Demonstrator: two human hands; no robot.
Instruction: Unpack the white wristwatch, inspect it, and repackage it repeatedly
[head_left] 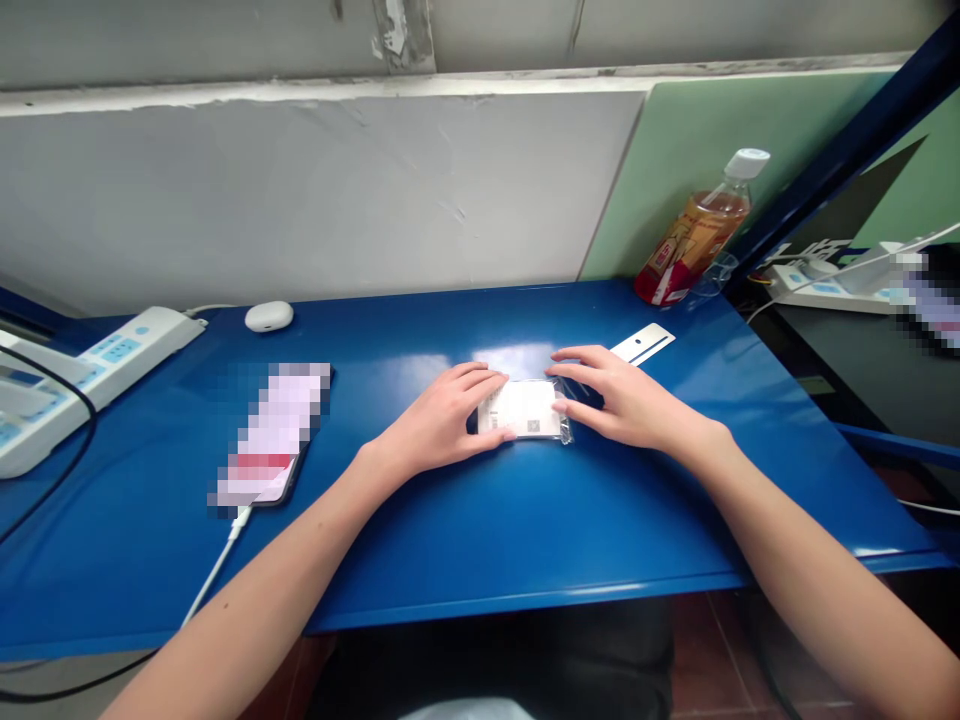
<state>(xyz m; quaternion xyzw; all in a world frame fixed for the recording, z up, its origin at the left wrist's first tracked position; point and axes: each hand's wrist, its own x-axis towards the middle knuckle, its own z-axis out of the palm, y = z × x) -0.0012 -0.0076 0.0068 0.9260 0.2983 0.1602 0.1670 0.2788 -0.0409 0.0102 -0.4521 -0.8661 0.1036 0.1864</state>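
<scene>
A small flat white packet (517, 410) in clear plastic wrap lies on the blue table (480, 530), with a label and a square printed code facing up. My left hand (455, 415) grips its left end, fingers along the far edge and thumb at the near edge. Over the crinkled plastic at the right end is my right hand (611, 400), its fingers apart and the thumb tip at the packet. A white slotted strip (649, 343) lies just beyond my right hand, partly hidden by it.
A phone (274, 435) with a white cable (210, 575) lies left of my left arm. Further left are a power strip (120, 350) and a white earbud case (269, 317). A drink bottle (694, 240) stands at the back right, near a blue post (847, 150).
</scene>
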